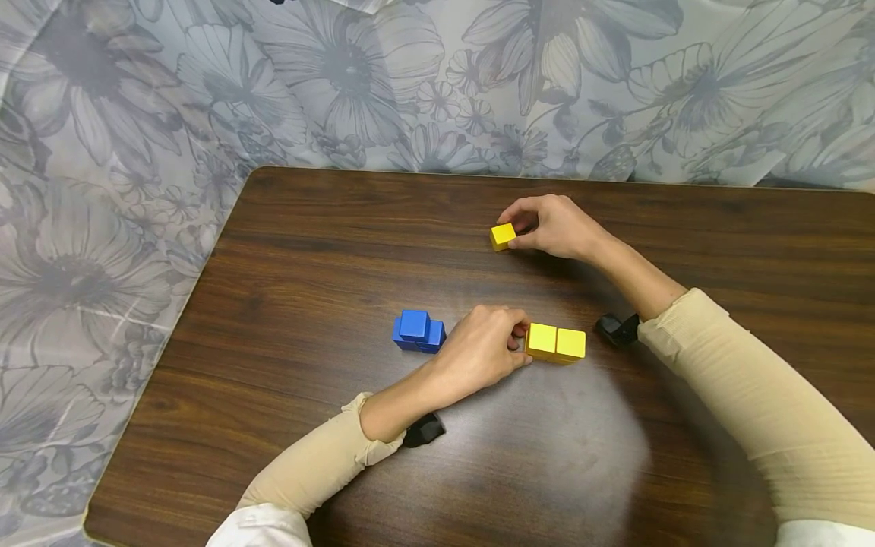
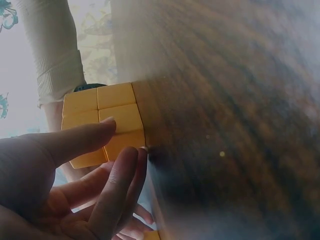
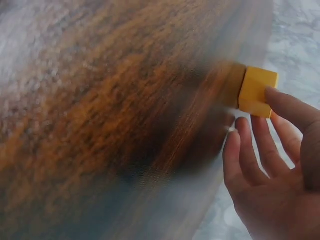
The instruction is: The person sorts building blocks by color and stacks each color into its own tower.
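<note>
My left hand (image 1: 478, 351) pinches the left end of a small stack of yellow cubes (image 1: 556, 343) on the table. In the left wrist view the thumb lies across the face of these cubes (image 2: 82, 105), which sit two wide and two high. Farther back, my right hand (image 1: 557, 226) pinches a single yellow cube (image 1: 503, 236) between thumb and fingers. The right wrist view shows that lone cube (image 3: 256, 92) right at the wooden surface, with the thumb on one side of it.
A cluster of blue cubes (image 1: 415, 327), one on top of others, stands just left of my left hand. The brown wooden table (image 1: 307, 243) ends at the back against a grey floral cloth (image 1: 349, 68). Black wrist devices (image 1: 424, 431) hang under both forearms.
</note>
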A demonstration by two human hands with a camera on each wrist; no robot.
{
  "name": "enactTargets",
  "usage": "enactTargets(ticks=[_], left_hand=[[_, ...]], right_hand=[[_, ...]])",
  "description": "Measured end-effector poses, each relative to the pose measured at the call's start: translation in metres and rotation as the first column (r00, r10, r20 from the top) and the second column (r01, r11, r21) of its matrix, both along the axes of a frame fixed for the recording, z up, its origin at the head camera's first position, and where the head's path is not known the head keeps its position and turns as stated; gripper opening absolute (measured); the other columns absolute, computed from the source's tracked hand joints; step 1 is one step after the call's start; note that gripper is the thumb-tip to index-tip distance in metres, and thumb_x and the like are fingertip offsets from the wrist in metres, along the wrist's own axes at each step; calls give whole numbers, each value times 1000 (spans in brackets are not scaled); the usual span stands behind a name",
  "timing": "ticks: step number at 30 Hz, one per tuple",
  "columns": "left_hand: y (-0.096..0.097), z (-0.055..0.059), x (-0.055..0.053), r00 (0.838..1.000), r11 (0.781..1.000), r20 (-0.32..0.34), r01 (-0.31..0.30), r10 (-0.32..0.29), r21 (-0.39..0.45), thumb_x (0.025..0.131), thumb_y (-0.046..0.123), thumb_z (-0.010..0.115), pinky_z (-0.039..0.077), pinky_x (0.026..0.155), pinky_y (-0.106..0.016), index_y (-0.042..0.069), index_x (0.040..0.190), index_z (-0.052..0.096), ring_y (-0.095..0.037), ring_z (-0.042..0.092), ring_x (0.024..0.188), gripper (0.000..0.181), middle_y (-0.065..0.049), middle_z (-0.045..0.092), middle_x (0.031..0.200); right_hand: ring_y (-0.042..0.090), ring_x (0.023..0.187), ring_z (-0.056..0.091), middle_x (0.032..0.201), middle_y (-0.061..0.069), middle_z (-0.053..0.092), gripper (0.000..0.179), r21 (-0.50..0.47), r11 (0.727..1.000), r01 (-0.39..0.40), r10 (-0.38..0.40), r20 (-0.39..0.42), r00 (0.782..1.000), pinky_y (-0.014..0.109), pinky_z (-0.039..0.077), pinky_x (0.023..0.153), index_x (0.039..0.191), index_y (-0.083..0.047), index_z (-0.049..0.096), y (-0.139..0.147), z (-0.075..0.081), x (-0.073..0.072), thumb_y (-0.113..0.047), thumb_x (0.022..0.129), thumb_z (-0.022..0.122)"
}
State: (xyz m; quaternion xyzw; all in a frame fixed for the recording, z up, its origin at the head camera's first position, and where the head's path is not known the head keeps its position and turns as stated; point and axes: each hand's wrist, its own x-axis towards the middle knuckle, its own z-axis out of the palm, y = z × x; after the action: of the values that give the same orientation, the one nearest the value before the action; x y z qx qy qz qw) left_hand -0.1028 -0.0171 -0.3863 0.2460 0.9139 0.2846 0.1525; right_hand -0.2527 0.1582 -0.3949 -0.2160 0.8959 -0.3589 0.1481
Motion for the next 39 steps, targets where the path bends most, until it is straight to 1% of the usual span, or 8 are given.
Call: enactTargets(ticks=[4, 10, 17, 23, 26, 31, 36, 39], left_hand=[[0, 0, 0, 1000, 1000, -9, 2, -2, -7, 80, 19, 86, 45, 62, -11, 11, 106, 72, 0, 60, 75, 30, 4, 69, 93], [0, 1, -1, 1000, 1000, -2, 1, -1, -4, 80, 19, 85, 46, 63, -11, 11, 107, 72, 0, 61, 75, 31, 3, 70, 95], [0, 0, 0, 1000, 1000, 7, 0, 0, 2, 80, 18, 85, 46, 63, -11, 11, 107, 72, 1, 61, 75, 31, 3, 70, 96], [0, 1, 0, 1000, 1000, 10, -7, 7, -6, 81, 19, 85, 46, 63, -11, 11, 108, 72, 0, 61, 75, 31, 4, 70, 96], [0, 0, 0, 1000, 1000, 8, -4, 4, -2, 81, 18, 85, 46, 63, -11, 11, 108, 72, 1, 61, 75, 31, 4, 70, 96], [1, 0, 0, 1000, 1000, 12, -6, 6, -2, 81, 18, 85, 46, 63, -11, 11, 107, 72, 1, 60, 74, 30, 4, 70, 95], [1, 0, 0, 1000, 1000, 11, -5, 5, -4, 81, 18, 85, 46, 62, -11, 11, 107, 72, 1, 60, 74, 30, 3, 70, 95], [0, 0, 0, 1000, 1000, 11, -3, 3, -5, 81, 18, 85, 46, 62, -11, 10, 107, 72, 1, 60, 74, 30, 3, 70, 96]], right_hand=[[25, 101, 66, 109, 11, 71, 34, 5, 1000, 10, -10, 4, 1000, 41, 53, 88, 117, -9, 70, 0, -1, 0, -8, 84, 79], [25, 100, 67, 108, 11, 71, 32, 6, 1000, 17, -17, -6, 1000, 41, 53, 87, 114, -8, 70, 1, -2, -1, -11, 84, 81], [25, 97, 67, 103, 11, 71, 30, -14, 999, 37, -37, -11, 999, 40, 53, 86, 111, -8, 71, 6, 0, 3, -15, 84, 82], [26, 96, 68, 101, 9, 70, 28, -51, 997, 63, -64, -19, 998, 39, 53, 85, 108, -9, 72, 13, 2, 11, -19, 84, 82], [23, 93, 68, 99, 7, 70, 28, -73, 994, 79, -81, -22, 996, 32, 52, 82, 107, -10, 73, 17, 2, 15, -18, 83, 83], [17, 89, 66, 100, 5, 70, 29, -118, 989, 89, -93, -31, 995, 20, 50, 75, 109, -12, 73, 20, 6, 25, -19, 83, 83], [14, 83, 64, 101, 4, 69, 32, -152, 984, 97, -105, -45, 993, 18, 49, 70, 111, -13, 73, 23, 14, 36, -16, 81, 84], [14, 80, 65, 100, 4, 70, 31, -176, 981, 86, -95, -45, 994, 18, 50, 69, 110, -13, 74, 24, 18, 42, -15, 81, 84]])
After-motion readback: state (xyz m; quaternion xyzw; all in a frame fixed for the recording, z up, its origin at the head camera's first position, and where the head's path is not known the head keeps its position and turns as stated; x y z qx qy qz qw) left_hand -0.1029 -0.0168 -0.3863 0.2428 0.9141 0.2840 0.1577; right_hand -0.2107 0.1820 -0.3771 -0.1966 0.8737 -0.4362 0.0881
